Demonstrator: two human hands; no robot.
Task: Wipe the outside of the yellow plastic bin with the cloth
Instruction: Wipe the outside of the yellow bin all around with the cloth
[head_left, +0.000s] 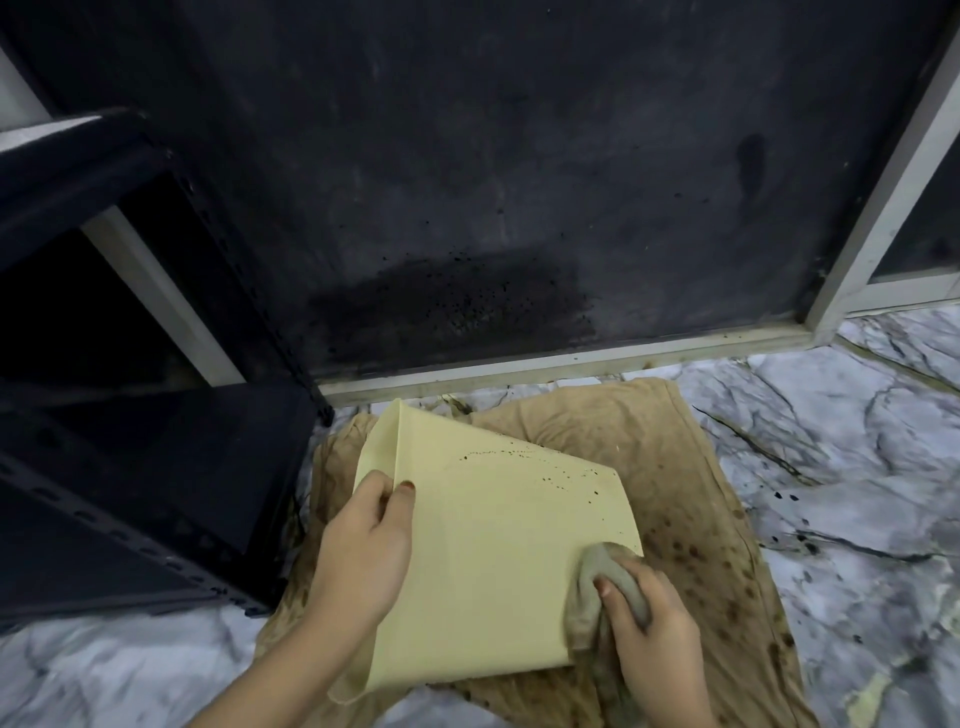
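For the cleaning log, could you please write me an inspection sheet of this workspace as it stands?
Surface: marbled floor, dark specks on it.
Job's things: yellow bin lying on a stained brown sheet; dark spots across its upper face; grey cloth pressed at its right edge.
Clutter: nothing seen.
Grippers: left hand grips the bin's left edge; right hand grips the cloth.
Cables: nothing seen.
Surroundings: black metal rack at left; dark panel in a pale frame behind.

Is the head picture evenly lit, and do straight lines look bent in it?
Head view: dim, the dark wall swallows detail; yellow bin is the brightest thing; wide-angle lens bows the white frame at the edges.
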